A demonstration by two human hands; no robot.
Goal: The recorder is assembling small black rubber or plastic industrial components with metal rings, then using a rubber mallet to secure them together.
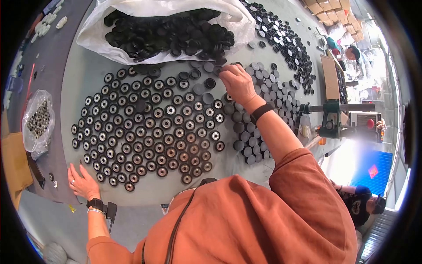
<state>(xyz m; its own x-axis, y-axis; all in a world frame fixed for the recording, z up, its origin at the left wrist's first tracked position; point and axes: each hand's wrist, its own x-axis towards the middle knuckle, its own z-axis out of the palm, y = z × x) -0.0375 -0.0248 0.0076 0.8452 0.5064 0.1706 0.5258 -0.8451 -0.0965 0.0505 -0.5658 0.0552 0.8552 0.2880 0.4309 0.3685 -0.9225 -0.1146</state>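
My right hand [237, 83] reaches to the near edge of the white sack. Its thumb and fingers are pinched together on a dark round cap [217, 70]. Several loose black caps [209, 83] lie around it, some hollow side up and some flat side up. My left hand [83, 182] is spread open at the table's left edge and holds nothing. Between my hands, a wide field of black wheels with metal bearing centres [149, 123] lies flat on the grey-green tabletop [70, 88].
An open white sack [94, 31] spills black caps [167, 33] at the far side. Flat-side-up grey caps [252, 141] cover the table right of the wheels; more parts [290, 39] spread beyond. A green press [332, 119] stands right. A clear bag of metal pieces [39, 121] lies left. Two people are at right.
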